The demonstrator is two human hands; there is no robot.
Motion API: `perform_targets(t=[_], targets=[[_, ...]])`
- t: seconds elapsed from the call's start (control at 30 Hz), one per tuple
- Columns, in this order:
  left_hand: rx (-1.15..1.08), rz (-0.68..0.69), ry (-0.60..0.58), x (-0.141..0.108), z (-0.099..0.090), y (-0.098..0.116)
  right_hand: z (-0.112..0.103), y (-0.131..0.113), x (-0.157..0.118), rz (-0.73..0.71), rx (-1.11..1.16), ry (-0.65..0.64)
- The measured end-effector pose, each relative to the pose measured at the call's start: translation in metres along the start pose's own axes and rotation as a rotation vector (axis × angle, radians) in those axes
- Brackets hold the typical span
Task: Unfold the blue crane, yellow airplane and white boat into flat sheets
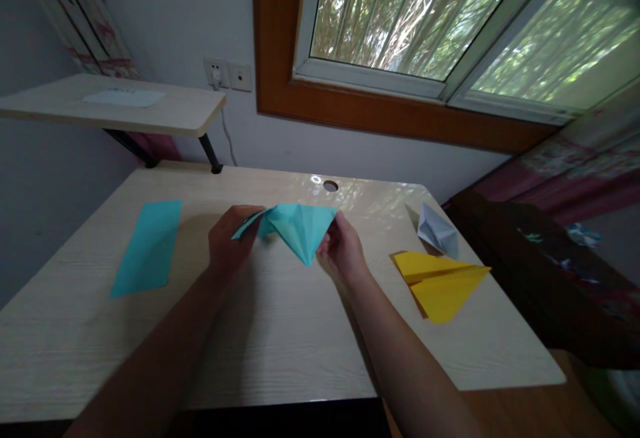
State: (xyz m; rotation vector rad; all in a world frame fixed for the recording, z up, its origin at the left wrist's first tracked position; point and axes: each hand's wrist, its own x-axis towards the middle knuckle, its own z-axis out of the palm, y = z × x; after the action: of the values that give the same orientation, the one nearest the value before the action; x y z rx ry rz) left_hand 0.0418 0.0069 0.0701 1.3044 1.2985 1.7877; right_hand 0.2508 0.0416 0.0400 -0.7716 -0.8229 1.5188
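A folded turquoise paper point(303, 228) is held up above the middle of the desk, its pointed middle hanging down. My left hand point(233, 238) is closed on its left end, where a narrow flap sticks out. At the right corner, my right hand point(344, 245) pinches the paper between thumb and fingers. A flat turquoise paper sheet point(147, 248) lies on the desk, left of my left hand. To the right of my right hand rests a yellow paper plane point(443, 285), with a folded white paper piece point(436, 230) just behind it.
The pale wooden desk point(295, 345) has a round cable hole point(331, 186) near its back edge. A raised shelf point(175, 111) at the back left carries a white sheet point(125, 97). Behind are wall sockets point(227, 75) and a window point(380, 18). Dark furniture point(540, 278) stands at the right.
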Motion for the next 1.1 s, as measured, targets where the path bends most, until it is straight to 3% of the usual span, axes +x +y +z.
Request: perform_targets(t=[0.1, 0.2, 0.37, 0.5, 0.67, 0.83, 0.93, 1.1], targets=[[0.058, 0.001, 0.078, 0.002, -0.004, -0.002, -0.002, -0.003, -0.001, -0.186, -0.109, -0.006], [0.141, -0.035, 0.084, 0.006, -0.007, -0.008, -0.004, -0.002, 0.0, -0.391, -0.222, 0.099], [0.185, -0.081, -0.019, 0.011, -0.007, -0.019, -0.012, -0.002, 0.003, -0.499, -0.602, 0.228], [0.181, -0.116, -0.079, 0.012, -0.006, -0.026, -0.019, -0.004, 0.005, -0.592, -0.959, 0.199], [0.439, -0.091, -0.271, 0.015, -0.007, -0.031, -0.026, -0.005, 0.01, -0.584, -1.148, 0.092], [0.621, -0.089, -0.527, 0.015, -0.008, -0.035, -0.03, -0.006, 0.012, -0.511, -1.129, -0.091], [0.61, -0.092, -0.531, 0.015, -0.009, -0.039, -0.031, -0.005, 0.012, -0.446, -1.098, -0.14], [0.447, -0.155, -0.457, 0.019, -0.009, -0.048, -0.03, -0.004, 0.011, -0.385, -1.002, -0.101]])
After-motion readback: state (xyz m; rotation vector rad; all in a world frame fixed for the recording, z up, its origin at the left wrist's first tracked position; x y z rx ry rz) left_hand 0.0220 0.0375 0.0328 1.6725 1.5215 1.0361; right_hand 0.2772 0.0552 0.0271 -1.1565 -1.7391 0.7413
